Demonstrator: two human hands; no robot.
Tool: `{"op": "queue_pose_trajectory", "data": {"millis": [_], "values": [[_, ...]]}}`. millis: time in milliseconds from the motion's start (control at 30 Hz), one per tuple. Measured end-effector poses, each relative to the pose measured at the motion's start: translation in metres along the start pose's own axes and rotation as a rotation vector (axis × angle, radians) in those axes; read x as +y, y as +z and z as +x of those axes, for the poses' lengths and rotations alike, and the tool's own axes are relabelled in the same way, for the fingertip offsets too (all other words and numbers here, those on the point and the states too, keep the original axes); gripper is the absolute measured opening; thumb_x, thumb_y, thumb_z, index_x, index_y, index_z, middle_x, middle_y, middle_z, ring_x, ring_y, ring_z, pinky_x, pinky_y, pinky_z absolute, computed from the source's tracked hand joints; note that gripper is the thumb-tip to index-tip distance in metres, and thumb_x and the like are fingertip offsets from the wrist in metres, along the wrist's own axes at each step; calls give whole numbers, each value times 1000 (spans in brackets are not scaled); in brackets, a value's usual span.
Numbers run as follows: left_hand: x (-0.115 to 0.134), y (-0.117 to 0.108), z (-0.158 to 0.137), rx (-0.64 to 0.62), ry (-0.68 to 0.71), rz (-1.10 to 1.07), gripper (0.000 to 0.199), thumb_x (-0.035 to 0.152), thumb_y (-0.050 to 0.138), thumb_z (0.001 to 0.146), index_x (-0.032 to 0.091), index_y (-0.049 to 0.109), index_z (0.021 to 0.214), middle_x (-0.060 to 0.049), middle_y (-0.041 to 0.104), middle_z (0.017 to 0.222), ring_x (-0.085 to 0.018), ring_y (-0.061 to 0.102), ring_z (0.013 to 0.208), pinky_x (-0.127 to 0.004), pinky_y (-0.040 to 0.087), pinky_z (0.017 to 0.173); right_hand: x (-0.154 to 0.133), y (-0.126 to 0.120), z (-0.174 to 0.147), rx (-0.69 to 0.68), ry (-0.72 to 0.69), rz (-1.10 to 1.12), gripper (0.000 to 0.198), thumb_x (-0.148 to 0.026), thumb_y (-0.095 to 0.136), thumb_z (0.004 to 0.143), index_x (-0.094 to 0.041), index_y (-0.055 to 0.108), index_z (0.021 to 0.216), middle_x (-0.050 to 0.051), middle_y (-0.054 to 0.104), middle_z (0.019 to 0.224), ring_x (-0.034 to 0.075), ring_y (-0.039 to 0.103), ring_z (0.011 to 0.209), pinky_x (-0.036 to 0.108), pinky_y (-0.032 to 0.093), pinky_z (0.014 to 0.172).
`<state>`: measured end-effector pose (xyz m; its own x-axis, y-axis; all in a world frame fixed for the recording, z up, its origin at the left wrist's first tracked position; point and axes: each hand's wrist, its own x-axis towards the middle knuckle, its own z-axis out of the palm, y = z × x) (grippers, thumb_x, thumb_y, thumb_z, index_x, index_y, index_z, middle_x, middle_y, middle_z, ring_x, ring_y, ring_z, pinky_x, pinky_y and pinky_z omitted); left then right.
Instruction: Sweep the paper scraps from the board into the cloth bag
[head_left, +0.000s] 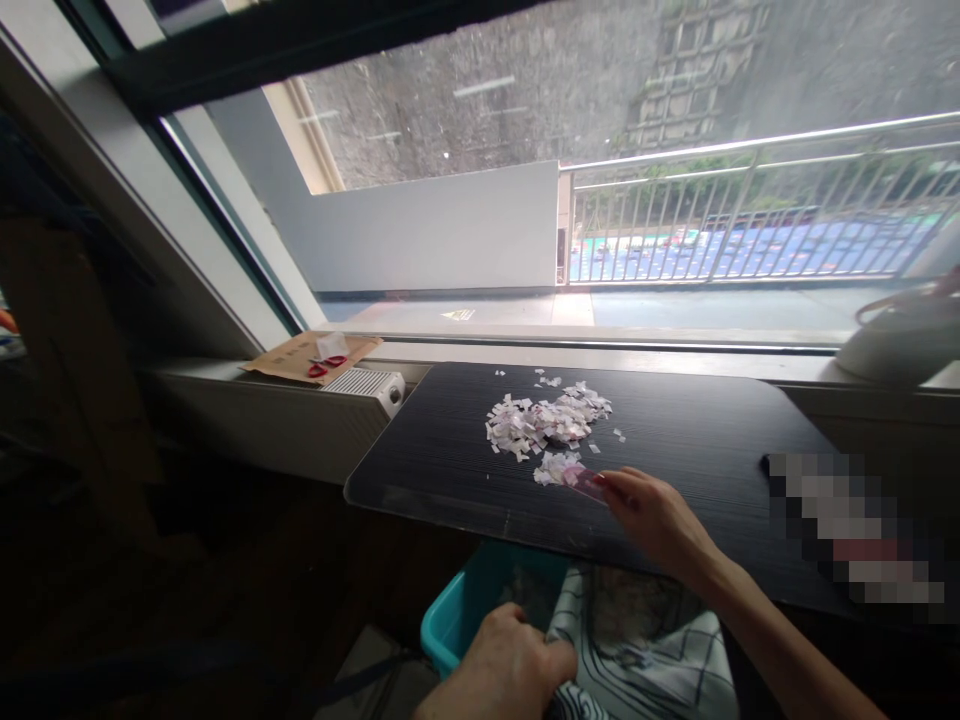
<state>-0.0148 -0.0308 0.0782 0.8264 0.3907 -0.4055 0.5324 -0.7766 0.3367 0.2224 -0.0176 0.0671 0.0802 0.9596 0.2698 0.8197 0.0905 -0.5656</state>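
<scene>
My right hand pinches a thin pinkish see-through plastic piece on the black tabletop. Its far edge touches a small clump of white paper scraps. Just beyond lies a larger heap of paper scraps, with a few loose bits around it. Below the table's front edge, my left hand is closed on the edge of a white and dark patterned cloth, which looks like an open bag. Pale contents show dimly in its mouth. A turquoise bin stands beside and partly behind my left hand.
Red-handled scissors lie on a brown envelope on the sill at left, by a white radiator. A pale rounded vessel stands on the right sill. A blurred-out object lies at the table's right end.
</scene>
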Motion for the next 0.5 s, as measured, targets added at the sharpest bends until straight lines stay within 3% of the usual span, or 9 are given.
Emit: {"op": "queue_pose_trajectory", "data": {"millis": [133,300,500], "values": [[-11,10,-16,49,-114,-59,13,23,68,73,21,65,85,-2,71,81,-24,65,79,-35,38,95,-4,4,20,-10,-9,-48,31,-28,46,90,-19,74,97,5,71,85,17,63,70,26,45,65],[-19,9,-35,106,-245,-118,19,19,66,72,22,65,90,-3,69,90,-28,59,96,-36,35,97,-10,-2,11,-119,-39,-8,28,-26,48,88,-23,75,93,3,73,82,15,64,68,24,44,62],[-29,-2,-38,29,-273,-223,21,17,66,68,24,68,88,-3,69,92,-29,56,101,-34,39,93,4,-16,0,-8,56,-86,29,-28,48,86,-23,76,93,3,75,82,17,65,66,25,45,60]]}}
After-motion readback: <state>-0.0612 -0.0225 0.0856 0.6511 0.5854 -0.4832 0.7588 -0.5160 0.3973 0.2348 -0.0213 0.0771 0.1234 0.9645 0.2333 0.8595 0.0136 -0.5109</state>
